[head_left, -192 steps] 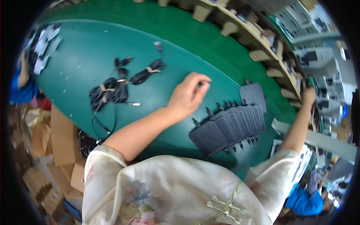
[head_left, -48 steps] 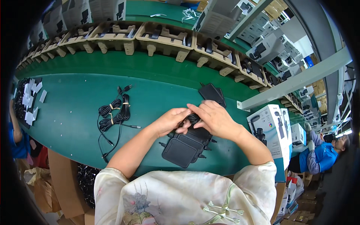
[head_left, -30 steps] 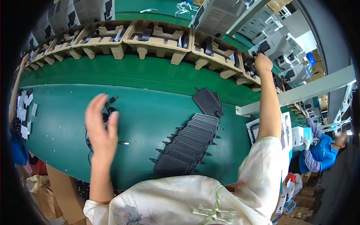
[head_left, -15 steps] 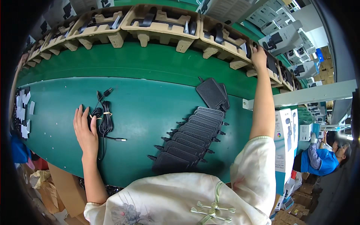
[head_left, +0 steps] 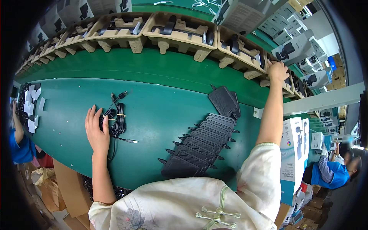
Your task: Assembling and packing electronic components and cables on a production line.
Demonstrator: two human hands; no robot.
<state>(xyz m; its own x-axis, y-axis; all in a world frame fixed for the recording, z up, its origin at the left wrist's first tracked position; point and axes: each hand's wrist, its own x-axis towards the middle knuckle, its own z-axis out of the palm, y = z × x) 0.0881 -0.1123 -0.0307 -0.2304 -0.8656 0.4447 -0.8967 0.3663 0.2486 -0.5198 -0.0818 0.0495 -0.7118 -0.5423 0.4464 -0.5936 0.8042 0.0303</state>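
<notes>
My left hand [head_left: 97, 130] lies flat on the green table, fingers stretched out. Its thumb meets the near side of a tied bundle of black USB cable [head_left: 119, 120]; another coil is partly behind the fingers. Stretched far out to the right, my right hand [head_left: 278, 72] is at a brown moulded-pulp tray [head_left: 251, 73] on the raised ledge. Its fingertips dip into the tray area, and what they touch is hidden. Between my arms, several black mesh-faced panels [head_left: 199, 145] with short side pegs overlap in a slanting row. Two more such panels [head_left: 224, 100] lie beyond them.
A line of pulp trays [head_left: 180, 38] holding black parts runs along the back ledge. White slips [head_left: 32, 101] lie at the left end. A white metal bar [head_left: 306, 102] and printed boxes [head_left: 293, 153] stand at right. Co-workers in blue appear at both sides.
The whole view has shifted, so the table and trays sit farther right and lower. My right hand has stayed by the trays with its fingers slightly shifted; my left hand still rests beside the cables.
</notes>
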